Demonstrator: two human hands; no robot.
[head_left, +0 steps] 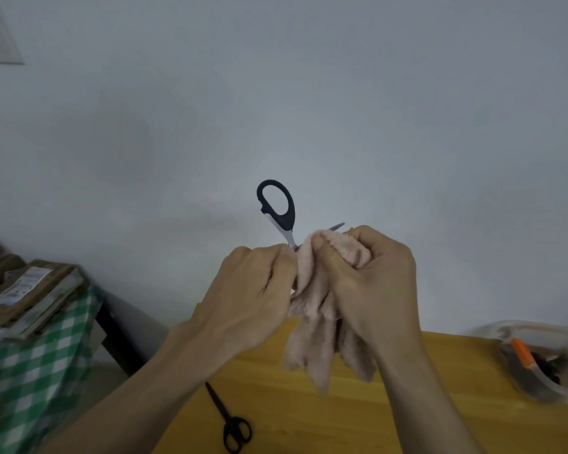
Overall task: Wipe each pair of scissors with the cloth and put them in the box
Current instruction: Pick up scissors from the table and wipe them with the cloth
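Above the yellow wooden table (358, 417), the left hand (253, 293) gripped black-handled steel scissors (281, 211) (lower handle hidden), while the right hand (371, 276) clutched a pink fluffy cloth (318, 326) around one blade, only its tip showing; the clear plastic box (538, 385) sat blurred, far right.

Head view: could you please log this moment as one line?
step: wiping | left hand: holds scissors | right hand: grips cloth round blade | table: black scissors waiting | box: right

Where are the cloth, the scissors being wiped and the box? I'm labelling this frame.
cloth (318, 322): head view, hanging folds.
held scissors (277, 204): head view, black handle loop.
box (538, 385): head view, clear near wall.
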